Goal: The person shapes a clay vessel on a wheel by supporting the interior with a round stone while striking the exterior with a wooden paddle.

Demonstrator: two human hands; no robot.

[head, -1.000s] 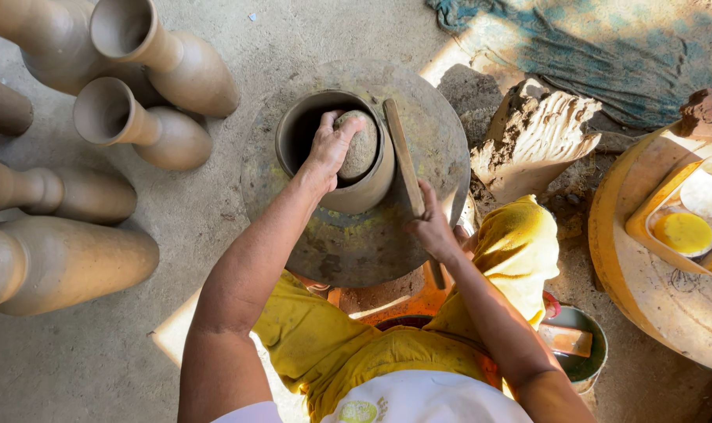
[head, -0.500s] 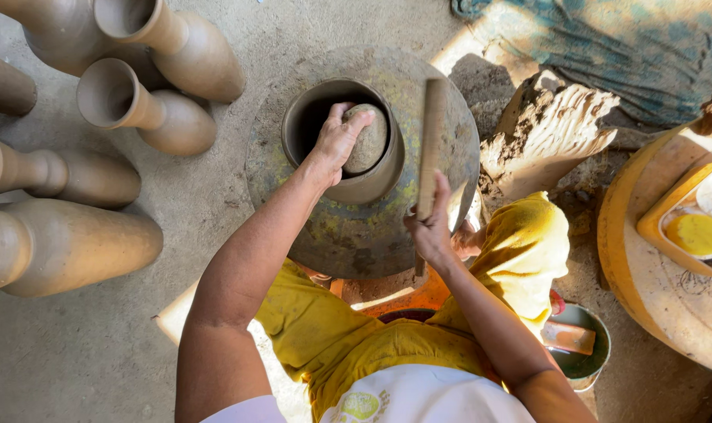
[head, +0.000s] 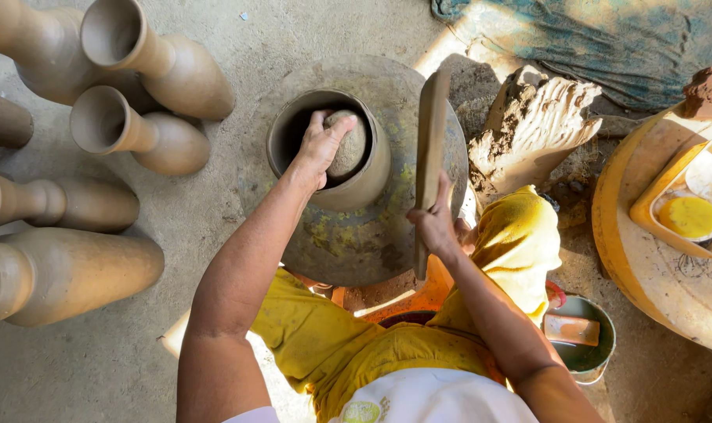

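Matt damp clay pot [head: 356, 196], wooden paddle [head: 430, 149]

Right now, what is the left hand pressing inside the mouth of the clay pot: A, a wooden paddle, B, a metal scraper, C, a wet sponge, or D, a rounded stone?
D: the left hand holds a rounded stone inside the clay pot, while the right hand holds the wooden paddle.

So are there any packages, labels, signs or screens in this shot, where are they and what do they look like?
No packages, signs or screens show.
Print: a small round yellow-green design on the white shirt, bottom centre, too blurred to make out.
Tray: yellow and angular, on the round orange board at the right, holding a yellow disc; it carries no label.
Bucket: small, grey metal, lower right, unmarked.
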